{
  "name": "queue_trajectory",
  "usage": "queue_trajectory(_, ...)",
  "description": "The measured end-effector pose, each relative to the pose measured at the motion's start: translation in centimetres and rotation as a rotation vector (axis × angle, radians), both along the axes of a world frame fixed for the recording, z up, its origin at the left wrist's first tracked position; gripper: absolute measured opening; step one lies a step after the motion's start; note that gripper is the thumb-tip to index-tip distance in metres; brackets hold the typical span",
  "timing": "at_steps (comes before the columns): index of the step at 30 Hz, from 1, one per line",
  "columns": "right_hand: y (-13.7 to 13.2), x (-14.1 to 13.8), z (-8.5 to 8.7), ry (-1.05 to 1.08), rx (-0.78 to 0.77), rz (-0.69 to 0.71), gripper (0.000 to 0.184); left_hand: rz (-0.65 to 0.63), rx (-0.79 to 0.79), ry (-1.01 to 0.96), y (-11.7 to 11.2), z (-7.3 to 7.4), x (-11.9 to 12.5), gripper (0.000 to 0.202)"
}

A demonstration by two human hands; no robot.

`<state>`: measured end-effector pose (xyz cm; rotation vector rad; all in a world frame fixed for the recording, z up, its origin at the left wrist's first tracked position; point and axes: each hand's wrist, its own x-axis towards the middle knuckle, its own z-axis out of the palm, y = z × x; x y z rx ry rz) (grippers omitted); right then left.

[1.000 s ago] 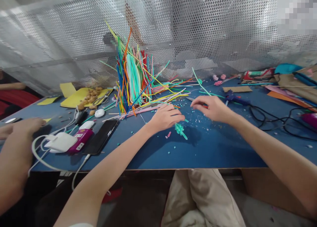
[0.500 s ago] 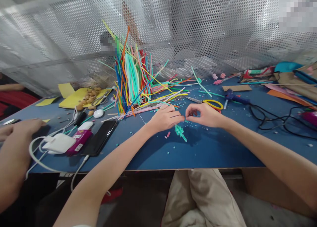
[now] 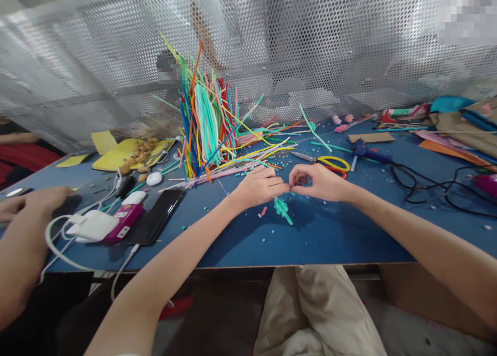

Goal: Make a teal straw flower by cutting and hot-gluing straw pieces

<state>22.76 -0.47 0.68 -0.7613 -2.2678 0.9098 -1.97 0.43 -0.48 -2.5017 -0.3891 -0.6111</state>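
Note:
My left hand [image 3: 262, 186] is closed over the table, its fingertips pinched together. Below its fingers hangs a teal pipe-cleaner sprig [image 3: 282, 210] with short tufts like leaves; its upper end is hidden by the hand. Thumb and index finger of my right hand [image 3: 316, 183] meet in a pinch against the left fingertips, and a bit of teal shows just under them. Behind my right hand lie scissors [image 3: 334, 163] with yellow and red handles. Teal and pink clippings [image 3: 264, 211] are scattered around both hands.
A tall bundle of coloured pipe cleaners [image 3: 209, 123] stands at the back. A black phone [image 3: 157, 217], a purple power block [image 3: 123, 224] and white cables lie left, beside another person's arm [image 3: 33, 211]. On the right are a glue gun [image 3: 368, 153] and its black cord.
My hands stay almost in place. The right fingers have curled slightly closer to the left fingertips, and the sprig has dipped a little lower.

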Motion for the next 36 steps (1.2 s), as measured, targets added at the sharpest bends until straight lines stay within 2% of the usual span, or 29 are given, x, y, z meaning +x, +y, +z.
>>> queue_trajectory(5,-0.2,-0.2,0.0,0.029,-0.099,-0.008,0.017,-0.02,0.04,-0.014,-0.1,0.2,0.1,0.021)
queue_trajectory(12,0.0,-0.3,-0.6,0.046,-0.115,0.01,0.014,0.041,-0.012,0.017,0.1,-0.3,0.1,0.025)
queue_trajectory(19,0.0,-0.5,-0.7,0.031,-0.163,-0.029,0.018,0.021,-0.023,-0.004,0.2,-0.5,0.0,0.025)
queue_trajectory(28,0.3,-0.4,-1.4,0.036,-0.132,0.023,0.015,-0.017,-0.011,-0.051,0.2,-0.2,0.2,0.018)
queue_trajectory(36,0.1,-0.5,-1.0,0.013,-0.151,0.025,0.014,0.047,-0.048,-0.151,0.5,-0.3,-0.2,0.03)
